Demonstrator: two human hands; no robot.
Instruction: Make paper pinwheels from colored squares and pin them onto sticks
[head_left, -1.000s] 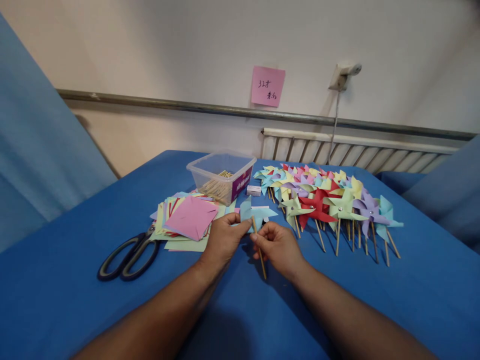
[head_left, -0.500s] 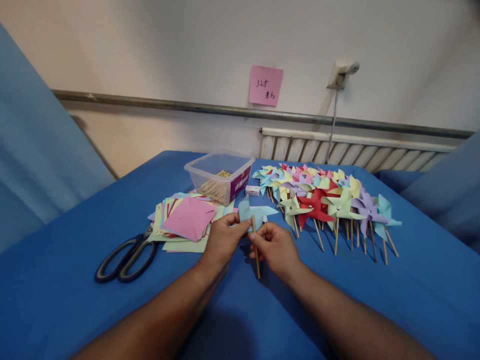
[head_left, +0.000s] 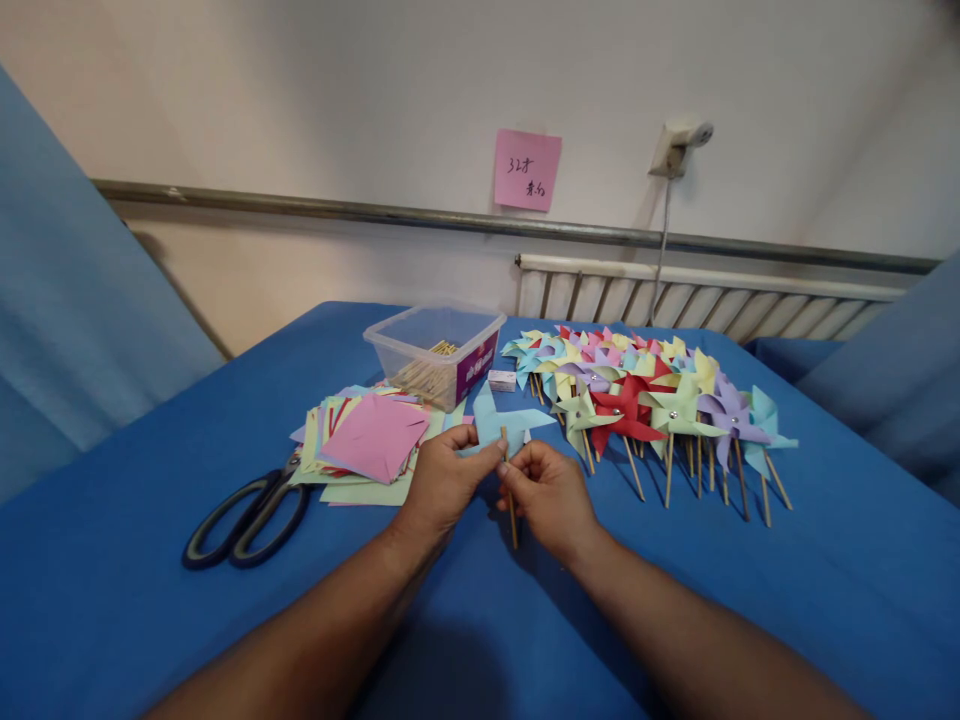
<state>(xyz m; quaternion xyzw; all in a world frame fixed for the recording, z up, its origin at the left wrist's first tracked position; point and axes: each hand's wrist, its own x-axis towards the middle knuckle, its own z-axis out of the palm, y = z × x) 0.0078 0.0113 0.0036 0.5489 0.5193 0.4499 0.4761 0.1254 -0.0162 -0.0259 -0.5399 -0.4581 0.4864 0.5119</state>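
Between my hands is a light blue paper pinwheel [head_left: 491,425] with its wooden stick [head_left: 513,520] pointing down toward me. My left hand [head_left: 448,475] is closed, its thumb pressing near the top of the stick at the paper. My right hand [head_left: 551,500] pinches the stick a little lower, fingers curled behind it. The stick lies in front of the pinwheel's centre. To the left, a pile of coloured paper squares [head_left: 379,437] with a pink sheet on top lies beside large dark-handled scissors [head_left: 251,520].
A clear plastic tub [head_left: 382,355] of wooden sticks stands behind the paper. Beside it is a small white box [head_left: 502,381]. Many finished-looking pinwheels [head_left: 630,405] lie at the right. A blue cloth [head_left: 225,640] covers the table; a radiator [head_left: 697,295] is behind.
The view has shifted slightly, so things sit a little further left. Both hands keep their hold on the pinwheel, and its blue blades have turned slightly and show more.
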